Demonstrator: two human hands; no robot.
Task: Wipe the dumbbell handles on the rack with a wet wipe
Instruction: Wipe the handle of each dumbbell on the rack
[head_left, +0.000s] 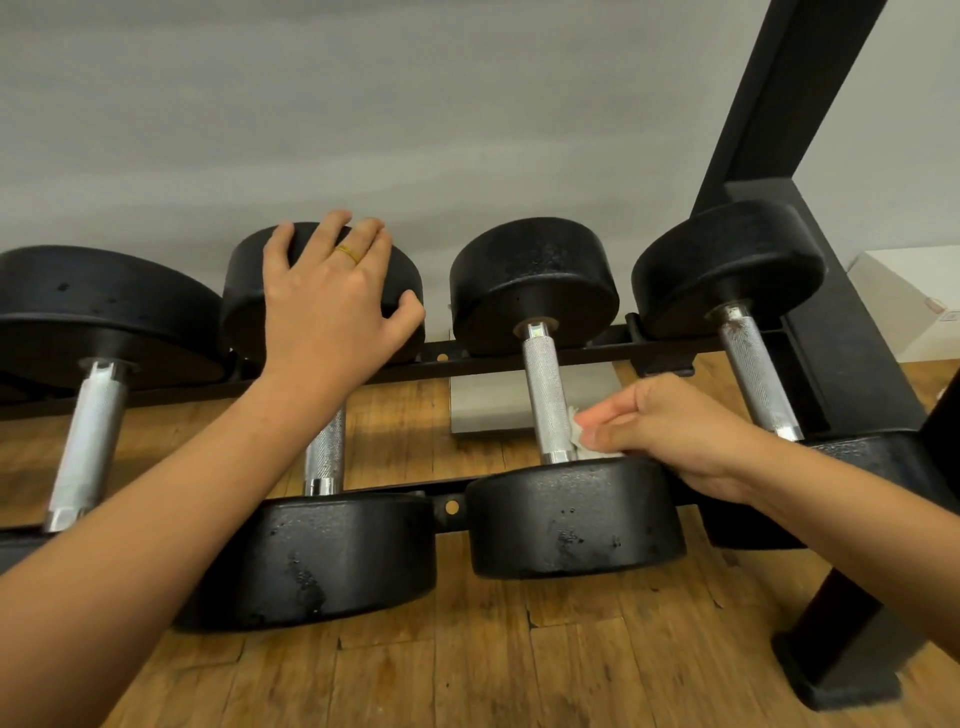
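Pinching the wet wipe (581, 434), your right grip (670, 431) holds it just beside the near end of the third dumbbell handle (545, 395) on the rack (597, 358). Your left grip (327, 301) rests, fingers spread, on the neighbouring dumbbell's far head (402, 280).

Left hand (327, 306) rests on dumbbell head (249, 296); right hand (670, 431) pinches wet wipe (579, 431) beside handle (545, 389).

Plain pale grey wall (363, 104) fills upper half, evenly and softly lit, no hard shadows. Worn wooden plank floor (519, 665) below, warm brown, with gaps and chipped edges between boards. Flat grey metal plate (488, 400) at wall base. White box (909, 301) at right edge, against wall.
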